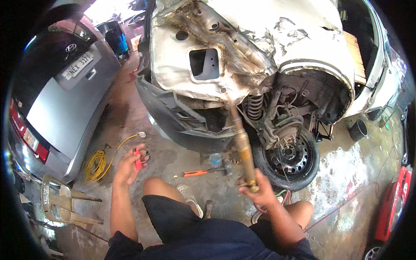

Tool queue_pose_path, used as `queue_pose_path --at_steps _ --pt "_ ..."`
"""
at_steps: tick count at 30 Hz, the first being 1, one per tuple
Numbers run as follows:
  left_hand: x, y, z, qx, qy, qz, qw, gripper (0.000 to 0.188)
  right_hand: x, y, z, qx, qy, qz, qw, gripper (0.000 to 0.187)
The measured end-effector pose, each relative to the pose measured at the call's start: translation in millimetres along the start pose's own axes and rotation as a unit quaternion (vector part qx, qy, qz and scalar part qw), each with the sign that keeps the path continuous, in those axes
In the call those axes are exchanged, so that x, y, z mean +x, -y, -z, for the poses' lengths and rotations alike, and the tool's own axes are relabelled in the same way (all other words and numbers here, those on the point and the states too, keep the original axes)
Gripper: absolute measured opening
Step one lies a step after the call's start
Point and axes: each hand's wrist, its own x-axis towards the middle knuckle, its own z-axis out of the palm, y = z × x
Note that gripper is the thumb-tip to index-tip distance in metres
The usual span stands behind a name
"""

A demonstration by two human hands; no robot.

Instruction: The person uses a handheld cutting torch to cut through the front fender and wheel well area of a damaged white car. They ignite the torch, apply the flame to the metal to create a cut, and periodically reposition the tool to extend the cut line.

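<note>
The long brass-coloured tool point(245, 156), which looks to me like a torch, is in the air in front of the damaged car, pointing up and away from the person. The right hand point(262, 193) grasps its near end. Its far end is blurred, close to the lower edge of the pale body panel point(173, 76); whether they touch, I cannot tell. The grip of the left hand point(128, 167) is closed around a small red object point(138, 158), well apart from the tool.

The step seems to be bringing the tool to that edge. To do it well, I would hold the tip steady before working, and free the left hand to support the middle, if that part is cool. The spring point(255, 106) and the tyre point(313, 164) are near, so the angle should avoid them, and also the dark bumper point(186, 136).

Further out, coloured hoses point(285, 197) lie by the foot and the hammer point(199, 173) is on the floor point(333, 182); careful footing would be wise.
</note>
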Motion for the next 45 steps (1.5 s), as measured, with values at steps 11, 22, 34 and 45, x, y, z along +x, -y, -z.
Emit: queue_pose_path --at_steps 11,22,34,45 --pt "23 -48 -221 -0.098 0.106 -0.086 0.986 0.044 -15 1 -37 -0.069 0.117 0.075 0.988 0.045" --pt "58 -76 -266 -0.181 0.121 -0.034 0.975 0.061 -16 -10 -31 0.000 0.051 -0.018 0.999 0.047" --pt "100 -66 -318 -0.182 0.153 -0.004 0.971 0.055 6 -10 -25 -0.003 -0.009 0.061 0.998 0.038" --pt "118 -43 -345 -0.135 0.067 -0.049 0.987 0.050 12 -18 -18 0.065 -0.002 -0.035 0.997 0.044"
